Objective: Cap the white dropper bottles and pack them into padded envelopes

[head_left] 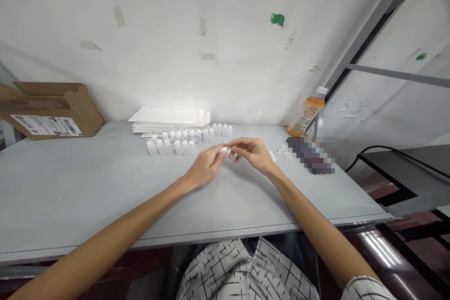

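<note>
My left hand (206, 167) is closed around a small white plastic bottle (224, 150), mostly covered by the fingers. My right hand (253, 153) meets it at the bottle's top, thumb and fingertips pinched together. Whatever they pinch is too small and too hidden to name. Left of my hands, several small white bottles (177, 148) stand upright in rows, more of them (222, 130) farther back. Beside my right hand lies a little pile of thin white plastic pieces (284, 153).
A stack of white sheets or flat boxes (168, 117) lies against the wall. An open cardboard box (87, 108) stands at the left end of the grey table (87, 187). An orange drink bottle (307, 112) and a blurred-out dark object (311, 154) are on the right.
</note>
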A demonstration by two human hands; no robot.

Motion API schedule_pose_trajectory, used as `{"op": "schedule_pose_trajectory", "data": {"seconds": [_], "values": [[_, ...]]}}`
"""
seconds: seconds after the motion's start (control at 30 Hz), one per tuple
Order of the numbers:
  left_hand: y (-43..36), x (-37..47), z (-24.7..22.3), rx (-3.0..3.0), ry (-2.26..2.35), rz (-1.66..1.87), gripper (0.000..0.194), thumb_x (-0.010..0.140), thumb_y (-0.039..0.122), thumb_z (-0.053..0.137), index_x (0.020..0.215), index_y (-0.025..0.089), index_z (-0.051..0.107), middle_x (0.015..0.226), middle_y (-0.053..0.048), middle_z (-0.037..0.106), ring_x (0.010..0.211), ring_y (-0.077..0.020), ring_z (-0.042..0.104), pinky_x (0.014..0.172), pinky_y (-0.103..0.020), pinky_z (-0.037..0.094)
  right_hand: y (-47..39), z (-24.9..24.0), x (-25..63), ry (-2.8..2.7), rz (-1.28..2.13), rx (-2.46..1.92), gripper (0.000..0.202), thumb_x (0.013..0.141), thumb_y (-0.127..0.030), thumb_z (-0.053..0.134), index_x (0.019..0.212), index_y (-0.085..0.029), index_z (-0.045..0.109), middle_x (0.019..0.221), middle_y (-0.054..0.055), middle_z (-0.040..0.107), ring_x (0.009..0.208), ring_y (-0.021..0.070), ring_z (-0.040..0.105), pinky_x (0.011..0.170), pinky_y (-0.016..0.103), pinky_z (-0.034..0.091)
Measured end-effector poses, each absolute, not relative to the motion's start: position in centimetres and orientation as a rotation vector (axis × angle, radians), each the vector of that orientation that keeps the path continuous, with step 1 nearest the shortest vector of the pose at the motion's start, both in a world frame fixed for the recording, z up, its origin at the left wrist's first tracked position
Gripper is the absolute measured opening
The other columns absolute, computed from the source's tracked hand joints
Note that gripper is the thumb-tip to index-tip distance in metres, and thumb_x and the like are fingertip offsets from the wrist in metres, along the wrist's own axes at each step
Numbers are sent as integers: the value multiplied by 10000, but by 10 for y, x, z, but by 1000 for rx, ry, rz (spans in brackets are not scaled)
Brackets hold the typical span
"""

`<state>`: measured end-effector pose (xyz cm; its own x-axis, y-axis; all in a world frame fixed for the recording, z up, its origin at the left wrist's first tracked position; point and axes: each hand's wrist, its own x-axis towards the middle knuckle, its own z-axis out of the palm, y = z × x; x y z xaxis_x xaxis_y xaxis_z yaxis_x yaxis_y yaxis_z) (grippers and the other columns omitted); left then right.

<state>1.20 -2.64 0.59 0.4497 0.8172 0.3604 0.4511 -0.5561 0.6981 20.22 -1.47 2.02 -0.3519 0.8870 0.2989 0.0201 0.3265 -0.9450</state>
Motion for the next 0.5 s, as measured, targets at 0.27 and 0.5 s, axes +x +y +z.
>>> {"op": "schedule_pose_trajectory", "data": {"seconds": [0.27,0.5], "values": [[-26,10,6,2329,1062,1249,379,998,357,402,1256,147,582,1169,-123,609,1090,-231,587,932,-358,469,-9,25,205,-1628,1049,-887,289,776,-440,732,843,-160,705,721,28,640,637,150,631,520,273,534],[-1,-23,33,2424,1247,1858,304,997,287,391,1046,163,665,1014,-101,623,990,-214,582,854,-355,479,16,38,187,-2045,484,-1147,126,887,-195,560,817,-168,661,839,37,669,611,118,622,581,251,462]]}}
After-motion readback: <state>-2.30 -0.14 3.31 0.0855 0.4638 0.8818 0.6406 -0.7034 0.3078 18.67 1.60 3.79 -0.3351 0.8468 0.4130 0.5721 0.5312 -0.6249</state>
